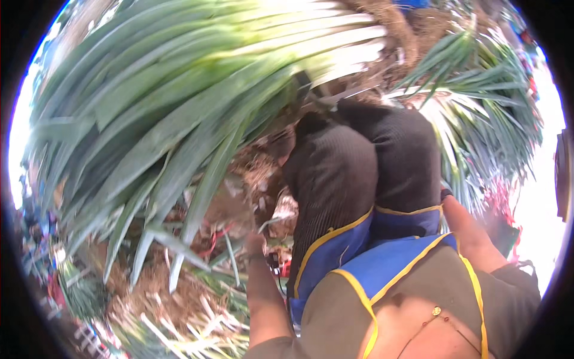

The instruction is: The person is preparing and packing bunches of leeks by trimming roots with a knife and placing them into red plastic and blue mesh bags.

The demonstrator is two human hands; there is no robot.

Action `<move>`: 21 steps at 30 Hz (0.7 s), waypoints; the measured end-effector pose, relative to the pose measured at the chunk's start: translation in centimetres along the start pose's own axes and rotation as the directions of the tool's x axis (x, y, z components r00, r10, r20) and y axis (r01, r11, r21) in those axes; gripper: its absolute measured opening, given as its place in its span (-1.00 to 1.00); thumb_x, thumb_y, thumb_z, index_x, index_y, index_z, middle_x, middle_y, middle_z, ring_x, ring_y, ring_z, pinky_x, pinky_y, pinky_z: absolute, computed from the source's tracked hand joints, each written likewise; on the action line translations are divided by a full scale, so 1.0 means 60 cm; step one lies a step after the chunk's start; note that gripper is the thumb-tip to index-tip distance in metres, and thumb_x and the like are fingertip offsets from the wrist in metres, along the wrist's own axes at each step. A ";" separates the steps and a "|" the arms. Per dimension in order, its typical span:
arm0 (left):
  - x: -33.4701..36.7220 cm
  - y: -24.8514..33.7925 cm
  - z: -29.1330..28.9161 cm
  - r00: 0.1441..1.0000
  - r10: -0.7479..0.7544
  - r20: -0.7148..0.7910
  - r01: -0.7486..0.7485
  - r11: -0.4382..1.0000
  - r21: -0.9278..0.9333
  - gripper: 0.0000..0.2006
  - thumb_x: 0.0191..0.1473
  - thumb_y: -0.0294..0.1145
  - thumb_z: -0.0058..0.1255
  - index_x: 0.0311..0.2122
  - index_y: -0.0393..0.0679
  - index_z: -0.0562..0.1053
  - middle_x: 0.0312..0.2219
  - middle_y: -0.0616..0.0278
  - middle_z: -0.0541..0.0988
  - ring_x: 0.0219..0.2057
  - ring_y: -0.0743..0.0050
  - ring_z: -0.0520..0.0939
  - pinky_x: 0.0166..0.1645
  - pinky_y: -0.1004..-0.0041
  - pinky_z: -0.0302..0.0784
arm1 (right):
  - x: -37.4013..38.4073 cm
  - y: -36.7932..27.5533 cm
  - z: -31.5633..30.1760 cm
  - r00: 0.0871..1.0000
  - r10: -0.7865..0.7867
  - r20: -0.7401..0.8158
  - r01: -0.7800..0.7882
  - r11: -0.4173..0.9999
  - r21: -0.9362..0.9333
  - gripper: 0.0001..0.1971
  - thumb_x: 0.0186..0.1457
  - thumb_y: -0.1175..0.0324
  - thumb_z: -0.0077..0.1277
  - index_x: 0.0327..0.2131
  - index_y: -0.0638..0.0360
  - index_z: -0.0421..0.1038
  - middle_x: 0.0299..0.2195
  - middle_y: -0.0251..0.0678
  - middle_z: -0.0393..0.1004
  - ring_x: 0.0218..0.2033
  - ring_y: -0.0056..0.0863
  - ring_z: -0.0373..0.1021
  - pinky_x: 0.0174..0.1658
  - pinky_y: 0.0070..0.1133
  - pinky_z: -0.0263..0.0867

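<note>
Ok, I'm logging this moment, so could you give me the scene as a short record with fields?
Larger pile: long green stalks with white ends, upper left
Other pile: similar leafy stalks, upper right
Clothing: dark ribbed trousers; blue apron, yellow trim
Left forearm: beside the left leg
Right forearm: beside the right leg
Fingers: unclear on both sides

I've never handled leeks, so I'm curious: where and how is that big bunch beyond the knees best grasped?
Probably around the pale stalks, coming from the side nearest the knees: there the big bunch runs straight and close-packed, whereas its green leaves fan out toward the left, so a grip on them might slip.
</note>
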State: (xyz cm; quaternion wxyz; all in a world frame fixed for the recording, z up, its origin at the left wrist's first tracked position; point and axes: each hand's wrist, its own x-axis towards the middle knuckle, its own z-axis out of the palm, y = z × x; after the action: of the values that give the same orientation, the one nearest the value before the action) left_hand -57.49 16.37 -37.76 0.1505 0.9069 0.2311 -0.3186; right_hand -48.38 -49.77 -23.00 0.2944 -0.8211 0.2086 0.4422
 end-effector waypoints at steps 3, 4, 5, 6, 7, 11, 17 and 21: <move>0.015 0.057 0.003 0.992 -0.126 0.020 0.122 0.984 0.129 -0.61 -0.13 -0.28 0.17 -0.17 -0.23 0.40 -0.19 -0.09 0.54 -0.15 -0.09 0.56 -0.11 0.19 0.51 | -0.023 -0.012 -0.014 1.000 0.001 -0.014 -0.002 0.998 -0.056 -0.69 0.06 0.28 -0.01 -0.11 0.14 0.41 -0.45 -0.22 0.51 -0.47 -0.32 0.41 -0.35 -0.47 0.31; 0.015 0.018 0.010 0.964 -0.238 -0.116 0.253 0.958 0.136 -0.65 -0.14 -0.35 0.14 -0.20 -0.23 0.39 -0.23 -0.08 0.54 -0.17 -0.06 0.57 -0.11 0.20 0.51 | -0.011 -0.048 -0.012 0.999 -0.047 0.005 0.048 0.996 -0.076 -0.69 0.06 0.28 -0.01 -0.11 0.14 0.40 -0.44 -0.22 0.51 -0.47 -0.31 0.42 -0.34 -0.47 0.31; 0.007 0.046 0.021 0.965 -0.214 -0.152 0.232 0.966 0.115 -0.68 -0.13 -0.34 0.11 -0.24 -0.22 0.39 -0.31 -0.04 0.57 -0.26 -0.04 0.61 -0.18 0.20 0.54 | -0.027 -0.035 -0.017 1.000 -0.023 -0.012 0.022 0.996 -0.086 -0.68 0.06 0.28 -0.02 -0.11 0.14 0.40 -0.44 -0.21 0.51 -0.46 -0.31 0.42 -0.34 -0.46 0.32; 0.013 0.052 0.013 0.965 -0.256 -0.058 0.263 0.935 0.237 -0.76 0.05 -0.25 0.00 -0.20 -0.10 0.41 -0.28 0.08 0.55 -0.30 0.09 0.64 -0.30 0.15 0.59 | -0.032 -0.042 -0.020 0.999 -0.028 -0.018 0.026 0.995 -0.095 -0.68 0.06 0.28 -0.02 -0.11 0.15 0.40 -0.44 -0.21 0.52 -0.46 -0.30 0.42 -0.33 -0.46 0.32; 0.009 0.077 0.011 0.947 -0.315 -0.060 0.320 0.916 0.241 -0.79 0.09 -0.21 -0.03 -0.25 -0.10 0.43 -0.31 0.10 0.58 -0.31 0.06 0.65 -0.29 0.15 0.59 | -0.044 -0.038 -0.023 0.999 -0.019 -0.032 0.016 0.995 -0.095 -0.68 0.06 0.28 -0.02 -0.10 0.15 0.40 -0.43 -0.20 0.52 -0.45 -0.29 0.42 -0.32 -0.46 0.32; 0.002 0.055 -0.014 0.951 -0.309 -0.025 0.301 0.898 0.320 -0.82 0.06 -0.25 -0.01 -0.35 -0.12 0.50 -0.37 0.08 0.61 -0.30 0.07 0.66 -0.29 0.16 0.59 | -0.050 -0.064 -0.022 0.998 -0.053 -0.031 0.049 0.992 -0.119 -0.68 0.06 0.29 -0.02 -0.10 0.15 0.40 -0.42 -0.18 0.53 -0.43 -0.26 0.43 -0.30 -0.44 0.32; -0.035 0.038 -0.068 0.988 -0.157 0.006 0.150 0.953 0.262 -0.82 0.00 -0.26 0.01 -0.34 -0.12 0.53 -0.37 0.07 0.61 -0.30 0.01 0.64 -0.28 0.13 0.57 | -0.062 -0.087 -0.052 0.991 -0.105 -0.082 0.089 0.980 -0.179 -0.68 0.06 0.29 -0.03 -0.10 0.16 0.40 -0.40 -0.15 0.54 -0.40 -0.22 0.45 -0.26 -0.42 0.33; -0.098 0.001 -0.136 0.957 0.277 -0.081 -0.264 0.954 0.142 -0.76 0.02 -0.18 -0.03 -0.41 -0.15 0.48 -0.46 -0.04 0.57 -0.37 -0.12 0.57 -0.29 0.10 0.48 | -0.065 -0.134 -0.111 0.933 -0.227 -0.279 0.159 0.957 -0.244 -0.68 0.07 0.29 -0.03 -0.10 0.16 0.40 -0.38 -0.13 0.54 -0.38 -0.19 0.45 -0.23 -0.41 0.34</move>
State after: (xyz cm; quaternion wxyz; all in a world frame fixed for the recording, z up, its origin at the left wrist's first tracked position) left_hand -57.37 17.87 -27.81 0.1216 0.9527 0.0906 -0.2634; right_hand -41.55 -47.95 -14.37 0.2093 -0.9232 0.1197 0.2993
